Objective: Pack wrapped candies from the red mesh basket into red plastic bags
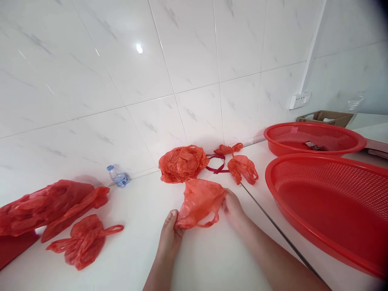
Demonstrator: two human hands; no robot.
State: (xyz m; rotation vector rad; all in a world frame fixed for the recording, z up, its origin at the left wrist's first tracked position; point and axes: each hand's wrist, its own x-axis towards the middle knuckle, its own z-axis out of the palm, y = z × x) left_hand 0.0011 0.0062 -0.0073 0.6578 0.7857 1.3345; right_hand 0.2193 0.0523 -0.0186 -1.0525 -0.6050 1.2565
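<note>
Between my two hands a thin red plastic bag (200, 202) is held spread out above the white table, one loop handle hanging toward me. My left hand (173, 230) pinches its lower left corner, thumb on top. At the bag's right edge my right hand (232, 206) grips the plastic; its fingertips are partly hidden behind the bag. Just behind lies a heap of crumpled red bags (183, 163). To the right of that heap are a dark red strap (216, 165) and a loose red bag (243, 167).
A knotted red bag (86, 242) and a larger bundle of red bags (57, 206) lie at left. A water bottle (119, 177) leans by the tiled wall. Two red perforated baskets (321, 226) (315, 139) stand at right, a cardboard box (327, 117) behind them.
</note>
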